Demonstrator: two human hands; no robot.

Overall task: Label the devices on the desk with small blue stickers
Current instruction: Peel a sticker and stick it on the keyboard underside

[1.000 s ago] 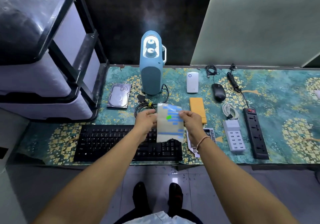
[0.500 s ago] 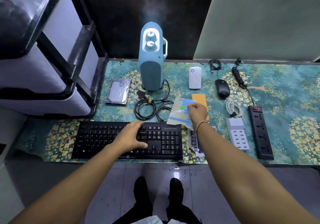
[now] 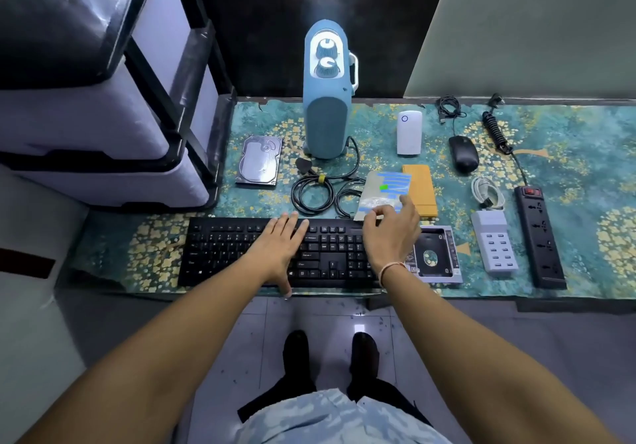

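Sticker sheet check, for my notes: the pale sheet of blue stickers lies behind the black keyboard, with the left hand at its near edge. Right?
Not quite. The head view shows the right hand at the pale sheet of blue stickers; the left hand rests flat on the black keyboard.

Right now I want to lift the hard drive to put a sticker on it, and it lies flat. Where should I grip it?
Probably by its two long edges, coming down from above with the left hand, which lies on the keyboard nearest it. The hard drive lies flat with bare mat along both long sides, while the drawer unit crowds its left.
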